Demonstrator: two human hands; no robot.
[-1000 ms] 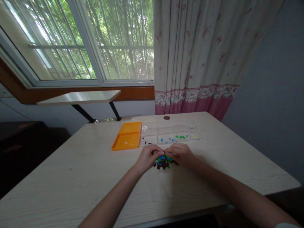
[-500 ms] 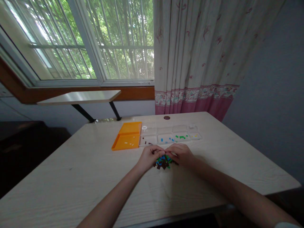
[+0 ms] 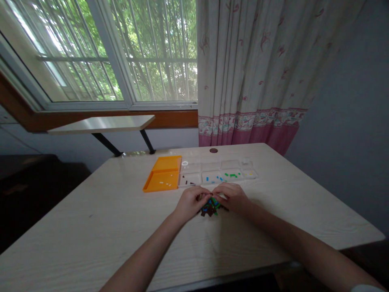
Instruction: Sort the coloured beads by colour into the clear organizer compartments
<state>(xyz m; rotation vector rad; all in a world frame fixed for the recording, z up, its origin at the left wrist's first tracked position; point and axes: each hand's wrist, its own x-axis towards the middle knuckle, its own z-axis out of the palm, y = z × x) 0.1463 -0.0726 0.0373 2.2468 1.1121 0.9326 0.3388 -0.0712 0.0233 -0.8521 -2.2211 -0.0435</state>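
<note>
Just over a heap of small brown, green and blue building-block pieces (image 3: 209, 210), my two hands meet at the fingertips. My left hand (image 3: 192, 201) is closed in a pinch on the heap's left side. From the right, my right hand (image 3: 232, 197) pinches toward the same spot. A tiny dark bit shows between the fingertips, too small to name. Beyond the hands lies a clear compartment tray (image 3: 211, 165) with brown, blue, green and yellow pieces sorted in its near compartments. Left of it, an orange tray (image 3: 166, 171) holds several white pieces.
All this rests on a pale wooden table (image 3: 121, 227). A raised shelf (image 3: 106, 123) on black brackets stands at its back left. A round dark cap (image 3: 213, 150) sits near the back edge. Behind are a barred window and a curtain (image 3: 246, 81).
My hands have barely moved; the fingers shift slightly at the meeting point over the heap. The trays and their pieces stay where they were.
</note>
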